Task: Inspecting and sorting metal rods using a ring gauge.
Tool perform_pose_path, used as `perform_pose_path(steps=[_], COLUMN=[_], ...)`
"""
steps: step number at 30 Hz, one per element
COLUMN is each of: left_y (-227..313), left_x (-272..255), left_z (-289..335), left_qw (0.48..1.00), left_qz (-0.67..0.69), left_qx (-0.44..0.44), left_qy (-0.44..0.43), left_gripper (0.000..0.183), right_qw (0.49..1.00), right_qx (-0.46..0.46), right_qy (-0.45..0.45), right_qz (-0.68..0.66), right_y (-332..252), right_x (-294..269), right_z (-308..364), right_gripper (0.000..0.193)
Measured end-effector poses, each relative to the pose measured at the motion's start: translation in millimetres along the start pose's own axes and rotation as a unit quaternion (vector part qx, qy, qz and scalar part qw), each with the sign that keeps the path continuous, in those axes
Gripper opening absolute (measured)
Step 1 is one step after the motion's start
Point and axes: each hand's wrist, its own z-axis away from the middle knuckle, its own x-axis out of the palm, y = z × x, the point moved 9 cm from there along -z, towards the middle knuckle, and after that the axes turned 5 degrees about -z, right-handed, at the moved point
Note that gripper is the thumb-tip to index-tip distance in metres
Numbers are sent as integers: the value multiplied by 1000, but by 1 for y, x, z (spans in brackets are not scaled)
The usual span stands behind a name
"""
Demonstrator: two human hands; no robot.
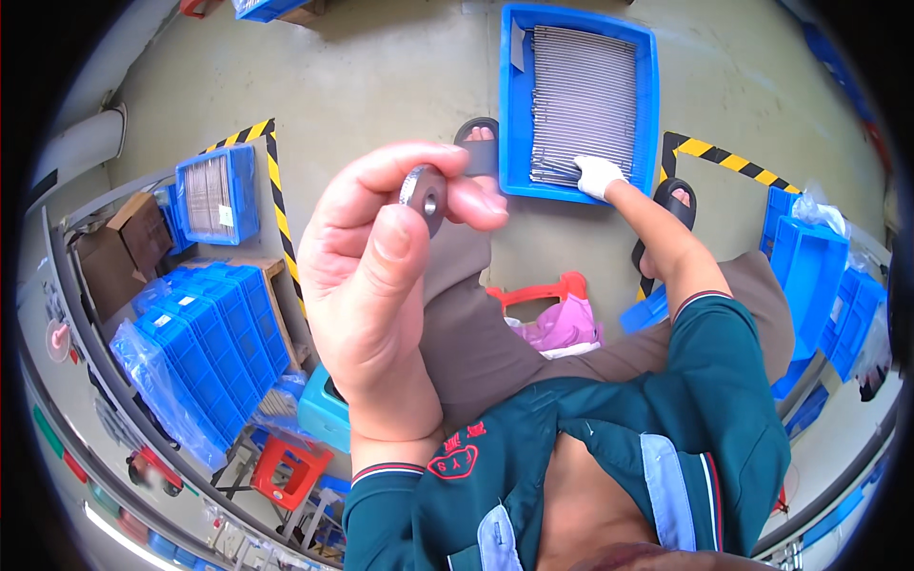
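Observation:
Close in front of me, my left hand (pixel 367 276) pinches a thick metal washer (pixel 425 197) between thumb and fingers. The washer is round and grey with a shiny rim, and its central hole faces right. My right hand (pixel 598 176), in a white glove, reaches down into the near right part of a blue crate (pixel 649 114). Thin metal rods (pixel 584 100) lie there side by side in a dense row. A few rods at the near end are tilted, and the gloved fingers close on the end of one; the fingertips are partly hidden.
At left stand stacked blue crates (pixel 214 319), another crate of rods (pixel 217 195) and a cardboard box (pixel 143 228). More blue bins (pixel 809 276) stand at right. A red stool (pixel 290 473) is at lower left. A pink cloth (pixel 562 326) lies between my legs. Yellow-black tape (pixel 276 190) marks the floor.

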Motion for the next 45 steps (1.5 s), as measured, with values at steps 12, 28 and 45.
perform_pose_path(steps=[12,28,45], left_y=[-2,3,-11], left_x=[7,6,5], left_z=[3,0,-6], left_qw=[999,999,999], left_qz=[44,48,33], left_qx=[-27,-12,-2], left_qy=[9,-13,-2], left_gripper=[32,32,25], right_qw=[984,841,954], right_qx=[89,215,295], right_qy=[-66,-117,34], right_qz=[137,483,-31], right_y=[-15,25,30], right_x=[-51,-101,-53], right_z=[-4,12,128], right_gripper=[28,15,36])
